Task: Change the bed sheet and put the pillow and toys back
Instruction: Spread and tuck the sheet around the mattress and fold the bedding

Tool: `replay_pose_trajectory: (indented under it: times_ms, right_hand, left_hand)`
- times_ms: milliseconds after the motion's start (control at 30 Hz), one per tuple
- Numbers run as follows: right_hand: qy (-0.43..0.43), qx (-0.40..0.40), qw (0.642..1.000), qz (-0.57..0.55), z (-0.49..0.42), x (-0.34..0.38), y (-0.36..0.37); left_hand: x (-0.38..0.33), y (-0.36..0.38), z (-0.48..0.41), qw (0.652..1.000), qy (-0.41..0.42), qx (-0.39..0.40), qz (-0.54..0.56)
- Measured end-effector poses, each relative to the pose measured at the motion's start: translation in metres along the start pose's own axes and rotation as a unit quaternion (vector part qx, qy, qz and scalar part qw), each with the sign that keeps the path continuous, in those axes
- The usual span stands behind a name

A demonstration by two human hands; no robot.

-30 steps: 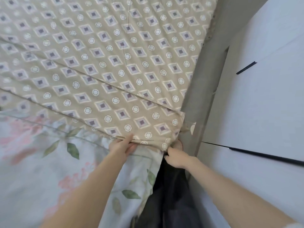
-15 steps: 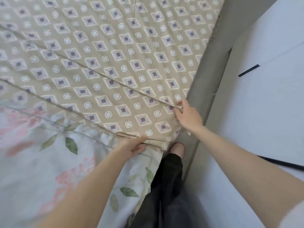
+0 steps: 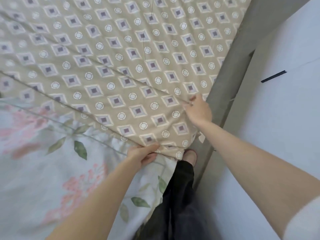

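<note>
A tan bed sheet [image 3: 121, 66] printed with diamonds and circles covers most of the mattress. Below it lies a pale floral sheet [image 3: 43, 170] with pink flowers and green leaves. My left hand [image 3: 142, 155] grips the tan sheet's near edge beside its corner, fingers curled under the hem. My right hand [image 3: 199, 110] pinches a raised crease of the tan sheet at the bed's right side. Long creases run diagonally from the left towards both hands. No pillow or toys are in view.
A grey padded bed frame [image 3: 230, 84] runs along the right side of the mattress. White cabinet panels [image 3: 285, 118] with dark handle slots stand right behind it. My leg in dark trousers [image 3: 180, 196] and a bare foot stand in the narrow gap beside the corner.
My right hand left the corner under the sheet, rose along the bed's right edge and took hold of a crease. My left hand kept its grip on the near edge.
</note>
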State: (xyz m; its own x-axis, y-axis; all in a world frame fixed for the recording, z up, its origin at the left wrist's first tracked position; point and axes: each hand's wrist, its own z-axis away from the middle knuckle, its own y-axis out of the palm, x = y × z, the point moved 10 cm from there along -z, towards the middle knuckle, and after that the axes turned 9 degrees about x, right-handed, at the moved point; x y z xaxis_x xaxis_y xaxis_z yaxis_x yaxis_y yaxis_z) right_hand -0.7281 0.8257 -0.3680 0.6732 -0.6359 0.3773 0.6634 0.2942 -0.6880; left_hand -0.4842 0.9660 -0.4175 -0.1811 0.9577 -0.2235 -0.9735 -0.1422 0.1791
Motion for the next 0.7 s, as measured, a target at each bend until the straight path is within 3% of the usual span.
replay_pose_trajectory:
  times_ms: [133,300,433,533,700]
  right_hand:
    - [-0.097,0.073,0.993,0.014,-0.003,0.044,0.02]
    - [-0.036,0.055,0.992,-0.103,-0.018,0.043,0.028]
    - [0.013,0.016,0.965,-0.262,-0.014,0.035,0.04]
    - [-0.02,0.0,0.978,-0.21,0.001,0.038,0.039]
    - [-0.079,0.043,0.993,-0.082,0.03,0.039,0.033]
  left_hand:
    - [-0.022,-0.019,0.003,0.995,0.064,-0.05,0.053]
    - [-0.023,-0.036,-0.005,0.993,0.07,-0.076,0.06]
    - [-0.024,-0.04,-0.007,0.993,0.056,-0.102,0.036]
    - [-0.021,-0.03,0.0,0.996,0.03,-0.077,0.038]
    - [-0.008,0.01,0.023,0.999,-0.013,0.005,-0.04]
